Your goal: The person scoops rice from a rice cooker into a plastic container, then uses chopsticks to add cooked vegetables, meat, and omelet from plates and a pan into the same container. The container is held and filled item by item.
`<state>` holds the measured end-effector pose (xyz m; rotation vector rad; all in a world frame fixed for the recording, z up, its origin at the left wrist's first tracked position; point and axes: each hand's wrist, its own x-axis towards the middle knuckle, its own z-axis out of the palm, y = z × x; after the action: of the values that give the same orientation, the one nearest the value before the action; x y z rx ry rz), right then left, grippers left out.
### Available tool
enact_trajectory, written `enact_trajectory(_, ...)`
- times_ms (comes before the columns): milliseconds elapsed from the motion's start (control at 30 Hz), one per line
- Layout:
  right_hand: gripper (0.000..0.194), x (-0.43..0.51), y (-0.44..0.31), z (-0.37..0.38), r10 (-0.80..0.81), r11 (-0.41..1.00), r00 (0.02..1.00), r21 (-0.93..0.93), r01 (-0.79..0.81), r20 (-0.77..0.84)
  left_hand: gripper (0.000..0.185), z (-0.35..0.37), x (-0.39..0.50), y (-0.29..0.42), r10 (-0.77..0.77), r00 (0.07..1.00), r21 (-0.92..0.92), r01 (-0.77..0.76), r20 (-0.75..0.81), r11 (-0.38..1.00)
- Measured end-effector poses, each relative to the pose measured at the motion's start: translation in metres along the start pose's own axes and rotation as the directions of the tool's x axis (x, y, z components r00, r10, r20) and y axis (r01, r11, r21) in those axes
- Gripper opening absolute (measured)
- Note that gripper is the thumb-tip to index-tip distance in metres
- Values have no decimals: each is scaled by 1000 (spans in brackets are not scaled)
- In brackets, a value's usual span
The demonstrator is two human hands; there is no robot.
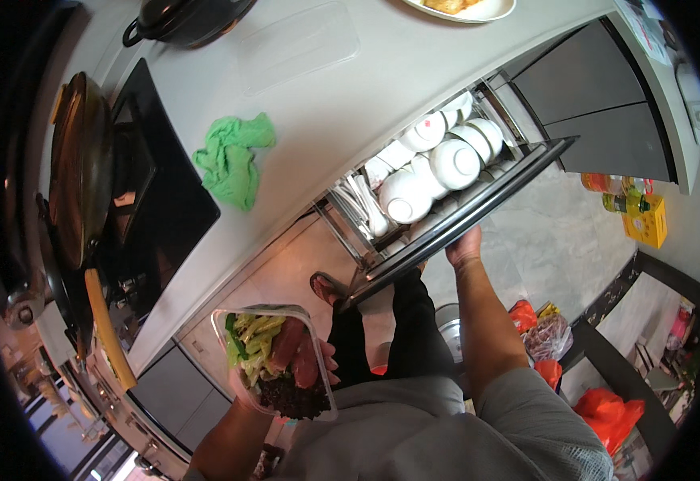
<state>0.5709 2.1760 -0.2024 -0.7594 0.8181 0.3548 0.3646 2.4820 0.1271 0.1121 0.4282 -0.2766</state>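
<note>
My left hand [328, 361] holds a clear plastic container [327, 401] from below, near my waist. In it lie green vegetables [259, 337], reddish sausage-like pieces [289, 346] and dark leafy food [302, 397]. My right hand [465, 245] is at the front edge of a pulled-out drawer [458, 225]; its fingers are hidden behind the drawer front, so its grip does not show. White bowls [455, 164] fill much of the drawer, several upside down, with white spoons [371, 207] at its left side.
On the counter [320, 126] lie a green cloth [235, 157] and a clear plastic lid [302, 48]; a black pot [175, 21] and a plate of food [476, 13] stand behind. A wok [79, 174] is on the black hob [169, 210] at left. Bags [608, 415] and bottles [623, 203] are at right.
</note>
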Motion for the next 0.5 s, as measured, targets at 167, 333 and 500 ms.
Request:
enact_trajectory(167,36,-36,-56,6,-521,836,773,-397,378,-362,107,3,-10,3,52,995,-66,-58,-82,996)
enact_trajectory(333,15,-117,-99,96,-741,-124,381,-670,732,553,96,9,-20,7,117,958,139,-83,-263,987)
enact_trajectory(500,17,-91,-13,192,102,-406,717,-629,663,690,91,2,-30,7,159,951,158,-121,-263,980)
